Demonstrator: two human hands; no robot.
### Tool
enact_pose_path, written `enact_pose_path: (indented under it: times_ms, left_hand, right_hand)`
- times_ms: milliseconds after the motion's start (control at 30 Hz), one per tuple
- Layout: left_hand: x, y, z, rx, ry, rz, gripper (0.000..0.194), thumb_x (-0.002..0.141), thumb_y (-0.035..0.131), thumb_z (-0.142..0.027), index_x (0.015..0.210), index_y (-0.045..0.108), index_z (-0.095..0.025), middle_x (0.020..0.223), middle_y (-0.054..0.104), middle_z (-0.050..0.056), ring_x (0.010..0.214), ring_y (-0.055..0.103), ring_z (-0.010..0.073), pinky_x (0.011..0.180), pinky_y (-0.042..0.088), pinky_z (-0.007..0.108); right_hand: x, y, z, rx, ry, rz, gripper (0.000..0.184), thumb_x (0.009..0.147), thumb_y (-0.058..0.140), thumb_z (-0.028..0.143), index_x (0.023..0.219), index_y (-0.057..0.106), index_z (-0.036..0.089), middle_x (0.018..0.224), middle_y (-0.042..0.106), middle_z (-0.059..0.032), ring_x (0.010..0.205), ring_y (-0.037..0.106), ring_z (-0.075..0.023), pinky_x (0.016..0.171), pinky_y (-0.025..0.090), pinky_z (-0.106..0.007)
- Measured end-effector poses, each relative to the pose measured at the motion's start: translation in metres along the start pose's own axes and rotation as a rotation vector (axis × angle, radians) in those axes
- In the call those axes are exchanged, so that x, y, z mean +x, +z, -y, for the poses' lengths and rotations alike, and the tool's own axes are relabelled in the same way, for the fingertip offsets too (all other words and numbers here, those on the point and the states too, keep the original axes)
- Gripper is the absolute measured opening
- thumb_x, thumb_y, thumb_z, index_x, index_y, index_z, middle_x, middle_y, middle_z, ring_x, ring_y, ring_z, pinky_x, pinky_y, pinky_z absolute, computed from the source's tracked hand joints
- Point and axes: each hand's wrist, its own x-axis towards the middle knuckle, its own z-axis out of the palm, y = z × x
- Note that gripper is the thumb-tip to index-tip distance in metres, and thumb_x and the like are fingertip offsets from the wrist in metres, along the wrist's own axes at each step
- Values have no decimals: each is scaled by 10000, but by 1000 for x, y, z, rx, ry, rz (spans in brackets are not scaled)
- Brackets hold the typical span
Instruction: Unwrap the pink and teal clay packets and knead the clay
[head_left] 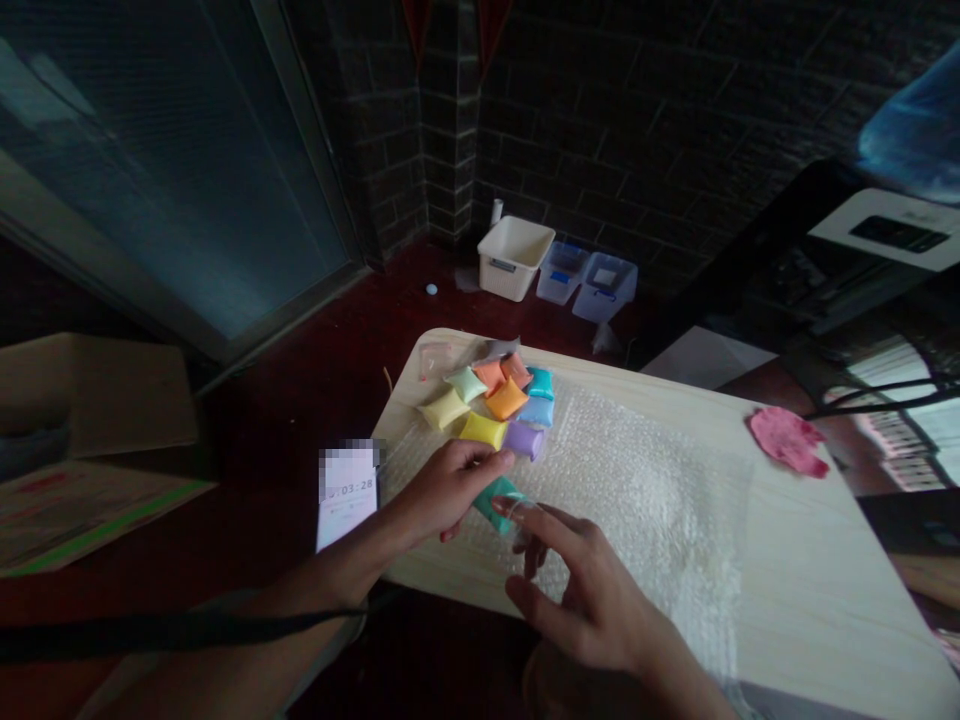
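My left hand (454, 482) is closed on a small green packet (492, 503), pinching its upper end over the table's near side. My right hand (589, 585) is spread, its index fingertip at the packet's right edge and its thumb held apart. Just beyond my left hand lie several pillow-shaped packets of soft coloured material, among them a yellow packet (482, 430), a purple packet (523, 440) and an orange packet (506, 398). Beneath the hands a sheet of bubble wrap (637, 480) covers much of the pale wooden table (817, 540).
A pink flat piece (789, 441) lies on the table's right side. A lit phone-like screen (346, 510) stands by the left edge. On the floor are a cream basket (501, 285), clear plastic bins (604, 290) and an open cardboard box (97, 500). A water dispenser (885, 230) stands at right.
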Motion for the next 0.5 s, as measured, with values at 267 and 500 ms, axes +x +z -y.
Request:
enact_pose_path:
  times_ms: [267,500]
  left_hand:
    - [-3,-3,-7,98,125,-26,424,947,559,-568,838,660,-171,524,487,-70,303,386,73,314,226,220]
    - [0,-4,-10,299,351,-117,446,969,521,-428,605,551,-173,570,502,-26,575,485,132,539,321,257]
  right_hand:
    - [3,12,-5,-480,62,-37,596,989,489,170,1568,378,258,930,671,-68,717,687,-229,614,575,-352]
    - [5,14,2,-341,54,62,633,959,547,232,1564,362,244,1035,687,-91,779,717,-242,663,605,-379]
